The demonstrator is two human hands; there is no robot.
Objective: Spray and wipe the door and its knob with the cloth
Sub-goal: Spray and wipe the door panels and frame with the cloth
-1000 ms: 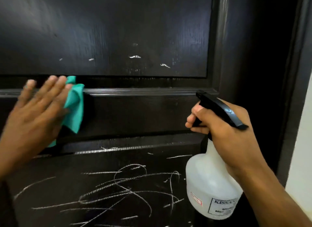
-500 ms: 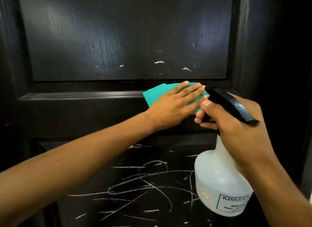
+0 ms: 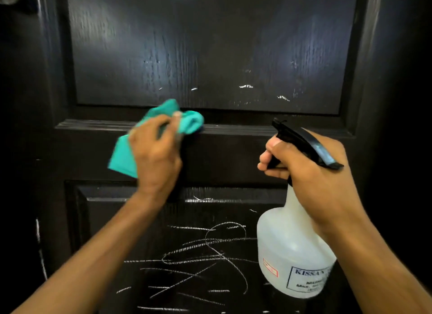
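**Head view: the cloth returns leftward along the door's middle rail**

Left: the left hand (image 3: 155, 154) holds the teal cloth (image 3: 149, 136) against the dark door (image 3: 210, 56), its fingers (image 3: 173, 124) curled into the bunched fabric at the moulded ledge of the middle rail. Half a second ago this hand lay flat on the cloth farther right, just beside the sprayer; it has since drawn back toward the rail's centre and gathered the cloth into a wad, which suggests a back-and-forth wiping stroke in progress. Above the fingers, small pale flecks (image 3: 245, 86) remain on the upper panel. Below them, white scribbles (image 3: 205, 255) cover the lower panel, unwiped. Right: the right hand (image 3: 311, 173) grips the neck of the spray bottle (image 3: 292, 255), its fingers wrapped round the trigger (image 3: 271, 161); its pose is unchanged. The knob is not in view. Judged so, the rail is being cleaned, while the lower panel and knob remain to be done.
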